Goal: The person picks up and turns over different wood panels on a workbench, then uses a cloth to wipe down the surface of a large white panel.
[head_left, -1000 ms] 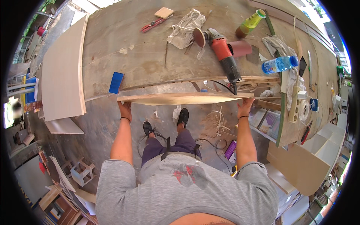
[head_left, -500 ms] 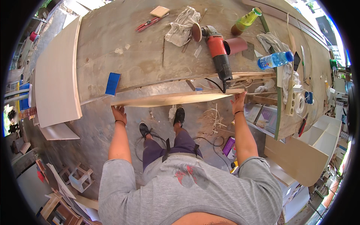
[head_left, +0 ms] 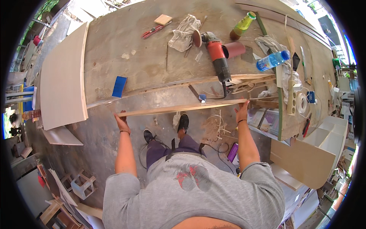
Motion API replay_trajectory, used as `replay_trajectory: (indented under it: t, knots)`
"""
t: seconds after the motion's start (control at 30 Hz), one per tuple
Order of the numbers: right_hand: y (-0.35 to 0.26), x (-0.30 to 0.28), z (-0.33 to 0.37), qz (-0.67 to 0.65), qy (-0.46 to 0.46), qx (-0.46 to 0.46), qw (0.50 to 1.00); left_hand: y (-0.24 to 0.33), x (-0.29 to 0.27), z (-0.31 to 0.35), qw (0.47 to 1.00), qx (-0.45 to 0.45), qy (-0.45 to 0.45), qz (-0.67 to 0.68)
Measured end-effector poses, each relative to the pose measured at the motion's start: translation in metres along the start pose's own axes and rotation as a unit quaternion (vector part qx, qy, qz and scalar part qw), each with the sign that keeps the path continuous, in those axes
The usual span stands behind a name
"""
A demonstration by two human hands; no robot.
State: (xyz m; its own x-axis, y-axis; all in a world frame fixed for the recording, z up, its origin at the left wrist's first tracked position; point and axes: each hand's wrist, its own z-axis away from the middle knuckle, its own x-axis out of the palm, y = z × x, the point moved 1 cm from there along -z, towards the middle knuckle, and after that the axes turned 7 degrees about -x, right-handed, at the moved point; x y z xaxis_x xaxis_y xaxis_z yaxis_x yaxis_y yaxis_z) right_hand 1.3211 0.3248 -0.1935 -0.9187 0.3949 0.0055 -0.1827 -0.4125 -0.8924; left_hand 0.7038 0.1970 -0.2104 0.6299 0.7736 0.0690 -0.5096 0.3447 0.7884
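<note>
A long, thin wooden board [head_left: 179, 108] is held crosswise in front of me, just off the near edge of the workbench [head_left: 129, 68]. It appears nearly edge-on, so its face hardly shows. My left hand [head_left: 122, 123] grips the board's left end, and my right hand [head_left: 241, 110] has hold of the right end. Both sets of fingers are partly hidden at the ends. Beyond the left end, a blue sheet, perhaps sandpaper [head_left: 119, 87], lies at the bench edge. A red and black angle grinder [head_left: 217, 55] with a disc rests on the bench beyond the right half.
Pale panel [head_left: 63, 76] on the bench's left; rag [head_left: 184, 34], red-handled pliers [head_left: 154, 31], green bottle [head_left: 242, 26], blue-labelled water bottle [head_left: 272, 61] and power strip [head_left: 291, 101] also lie there. A cord [head_left: 219, 149] and wood scraps [head_left: 220, 128] are on the floor.
The board has turned from showing its broad face to nearly edge-on, with a wider gap between it and the bench. Both hands still hold its ends; my view has shifted slightly.
</note>
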Motion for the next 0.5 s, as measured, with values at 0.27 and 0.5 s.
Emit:
replay_trajectory:
  t: [0.27,0.5]
  knots:
    - [-0.015,-0.016,0.013,0.036,0.036,0.002,0.999,0.011,0.025,0.029,0.999,-0.009,0.014,-0.036]
    - [-0.006,0.000,-0.001,0.024,0.028,0.033,0.999,0.012,0.028,0.002,0.999,-0.014,0.021,-0.021]
